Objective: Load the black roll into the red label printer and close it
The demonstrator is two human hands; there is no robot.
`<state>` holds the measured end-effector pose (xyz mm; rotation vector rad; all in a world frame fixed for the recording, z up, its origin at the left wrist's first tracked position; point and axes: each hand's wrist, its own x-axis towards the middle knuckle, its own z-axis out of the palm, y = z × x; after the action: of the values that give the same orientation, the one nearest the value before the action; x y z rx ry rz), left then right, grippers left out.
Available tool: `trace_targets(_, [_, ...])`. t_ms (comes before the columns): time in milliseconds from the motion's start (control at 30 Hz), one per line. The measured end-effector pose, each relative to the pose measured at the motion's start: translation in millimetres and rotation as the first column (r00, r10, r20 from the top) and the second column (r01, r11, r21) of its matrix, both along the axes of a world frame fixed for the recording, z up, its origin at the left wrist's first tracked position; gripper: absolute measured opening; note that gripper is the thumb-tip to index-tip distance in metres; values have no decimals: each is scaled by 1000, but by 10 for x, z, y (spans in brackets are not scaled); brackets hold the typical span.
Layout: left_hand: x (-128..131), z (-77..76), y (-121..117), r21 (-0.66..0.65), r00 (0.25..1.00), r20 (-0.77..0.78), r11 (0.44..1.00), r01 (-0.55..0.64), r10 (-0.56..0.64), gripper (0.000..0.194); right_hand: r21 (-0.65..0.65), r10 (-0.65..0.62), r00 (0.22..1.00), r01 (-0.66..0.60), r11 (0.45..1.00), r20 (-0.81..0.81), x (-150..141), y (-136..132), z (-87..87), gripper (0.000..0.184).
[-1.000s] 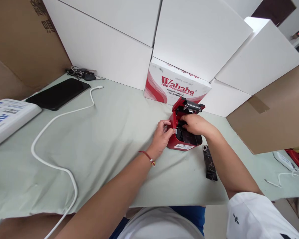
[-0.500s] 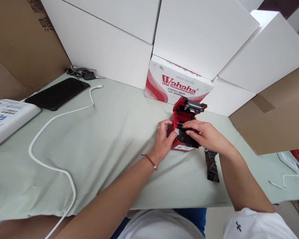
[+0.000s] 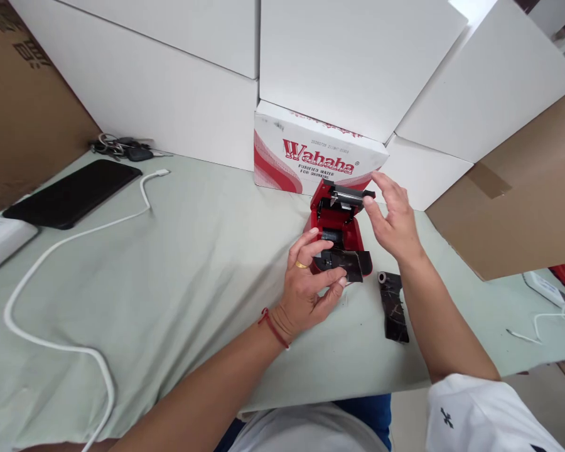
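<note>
A small red printer [image 3: 363,242] stands on the cloth with its lid [image 3: 316,196] raised and a black roll [image 3: 332,236] inside. Over its front edge lies a dark film strip [image 3: 351,267]. My left hand [image 3: 306,282] pinches this strip between thumb and finger, its other fingers resting along the printer's left side. At the lid's right corner is my right hand [image 3: 395,220], thumb touching the edge and fingers spread above it. Right of the printer lies a crumpled black film piece [image 3: 394,311] with a small roll core at one end.
A Wahaha carton [image 3: 277,150] stands behind the printer, against stacked white boxes [image 3: 339,56]. On the left are a black phone [image 3: 73,191], keys [image 3: 127,149], a white cable [image 3: 51,251] and a white box [image 3: 4,242]. A brown cardboard panel [image 3: 513,201] stands to the right.
My right hand has left the printer's inside and risen to the lid's corner. My left hand has shifted from the printer's side onto the film strip. The view has turned slightly right.
</note>
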<state>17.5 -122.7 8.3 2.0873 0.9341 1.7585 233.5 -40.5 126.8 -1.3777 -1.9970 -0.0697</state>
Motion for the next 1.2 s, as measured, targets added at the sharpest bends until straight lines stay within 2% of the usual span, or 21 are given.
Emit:
trace_targets(100, [-12,4,5,42,999,14,999,-34,34,17,-63,30,999,-29,998,14,11,200,-121,84])
trace_targets(167, [-16,3,3,26,999,-2,999,-34,34,17,-79,55,998,-56,995,-10,-9,136,-143,79])
trace_targets(267, [-15,-5,-5,-1,999,-19,1000,-28,28,16,-84,91,992,-98,992,-82,-29,-178,-137,61])
trace_targets(433, [-3,-11,-23,13,999,44,999,33,-33,28,-226,161,978,-188,956,-134,56,-687,-275,49])
trace_targets(533, [-20,8,-8,-143,991,105,985,95,-81,42,-265,158,972,-200,943,-174,110,-788,-387,48])
trace_targets(633, [-72,37,48,-330,982,158,932,148,-100,48,-275,141,965,-200,940,-219,126,-792,-445,48])
trace_targets(700, [-114,55,97,-387,972,205,903,188,-115,49,-276,140,959,-208,938,-245,125,-784,-469,48])
trace_targets(833, [-176,93,181,-421,940,319,871,255,-122,50,-250,146,953,-215,944,-267,102,-782,-543,48])
trace_targets(1033, [-199,164,245,-508,875,463,765,395,-144,36,-129,115,960,-152,980,-255,6,-810,-680,45])
trace_targets(1133, [-189,154,281,-511,858,501,763,397,-111,40,-64,143,966,-160,985,-216,-30,-902,-681,40])
trace_targets(1200, [-177,122,314,-511,843,536,775,372,-50,52,-8,207,960,-212,977,-186,-41,-996,-656,36])
